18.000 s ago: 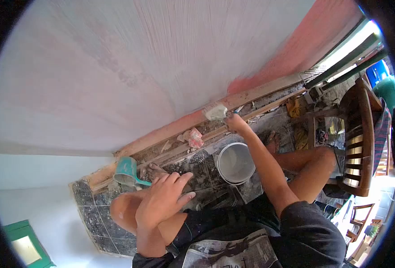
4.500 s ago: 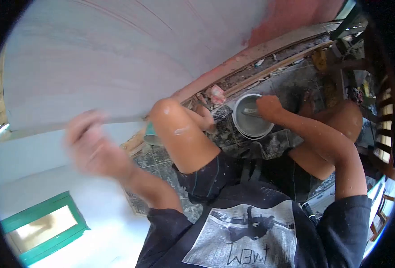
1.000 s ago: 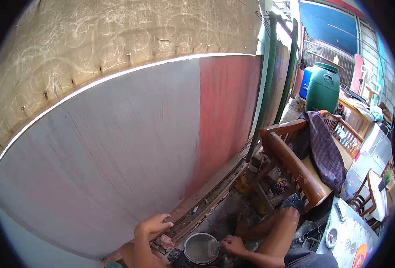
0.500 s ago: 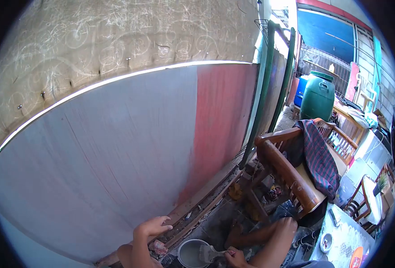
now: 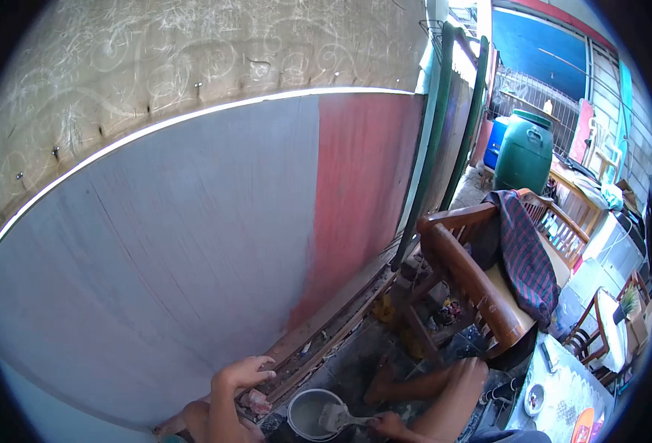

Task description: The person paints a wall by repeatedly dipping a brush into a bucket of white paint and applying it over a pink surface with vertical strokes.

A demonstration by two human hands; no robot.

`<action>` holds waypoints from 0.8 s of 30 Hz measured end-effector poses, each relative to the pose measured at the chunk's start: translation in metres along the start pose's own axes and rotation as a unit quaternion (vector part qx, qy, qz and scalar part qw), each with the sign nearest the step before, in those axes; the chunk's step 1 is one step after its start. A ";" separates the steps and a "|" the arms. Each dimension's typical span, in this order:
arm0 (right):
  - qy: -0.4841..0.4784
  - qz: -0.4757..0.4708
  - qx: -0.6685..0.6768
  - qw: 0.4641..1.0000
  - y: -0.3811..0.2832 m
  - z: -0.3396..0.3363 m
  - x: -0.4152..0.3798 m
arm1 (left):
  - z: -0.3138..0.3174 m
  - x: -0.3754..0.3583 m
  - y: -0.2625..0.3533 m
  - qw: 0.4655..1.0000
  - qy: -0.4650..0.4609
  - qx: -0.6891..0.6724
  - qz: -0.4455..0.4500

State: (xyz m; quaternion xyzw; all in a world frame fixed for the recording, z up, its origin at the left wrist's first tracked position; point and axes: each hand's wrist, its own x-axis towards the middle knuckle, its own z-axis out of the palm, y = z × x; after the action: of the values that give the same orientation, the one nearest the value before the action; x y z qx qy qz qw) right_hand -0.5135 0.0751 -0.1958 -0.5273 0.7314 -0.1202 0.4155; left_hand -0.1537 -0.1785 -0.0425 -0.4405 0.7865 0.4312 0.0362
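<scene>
My right hand (image 5: 391, 427) is closed round the handle of a wide paintbrush (image 5: 334, 418). The brush's bristle end lies over the inside of a white bucket (image 5: 291, 422), which holds a pale greyish liquid. My left hand (image 5: 243, 373) hangs free to the left of the bucket, its fingers loosely spread and bent, near the foot of a wall panel. That panel is grey-blue (image 5: 215, 207) on the left, with brownish streaks, and red (image 5: 359, 184) on the right.
A wooden bench (image 5: 481, 292) with a plaid cloth (image 5: 521, 255) stands to the right. Wooden strips and rubble (image 5: 326, 343) run along the wall's foot. A spattered low table (image 5: 554, 387) carries a small bowl (image 5: 535, 399). Farther back is a green barrel (image 5: 523, 153).
The view has tilted slightly, so the wall and bucket sit a little higher and farther left. The brush has shifted slightly farther over the bucket's inside. My left hand keeps its pose.
</scene>
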 end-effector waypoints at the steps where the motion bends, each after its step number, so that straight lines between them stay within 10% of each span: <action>1: -0.072 0.010 0.001 0.997 0.014 0.001 0.009 | 0.001 -0.001 -0.003 1.000 0.011 -0.001 -0.003; 10: -0.379 -0.106 -0.249 0.885 0.137 0.095 0.096 | -0.006 -0.013 0.014 0.999 0.025 0.003 -0.019; 14: -0.171 -0.124 -0.228 0.950 0.090 0.080 0.061 | -0.005 -0.014 0.010 0.999 0.028 -0.008 -0.015; 24: -0.150 -0.029 -0.282 0.947 -0.004 0.015 0.010 | -0.007 -0.020 0.011 0.999 0.041 -0.017 0.008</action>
State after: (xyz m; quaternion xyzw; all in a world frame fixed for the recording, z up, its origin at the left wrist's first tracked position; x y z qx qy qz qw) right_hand -0.5007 0.0686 -0.2074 -0.6561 0.6487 0.1592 0.3513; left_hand -0.1472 -0.1679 -0.0223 -0.4520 0.7834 0.4266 -0.0068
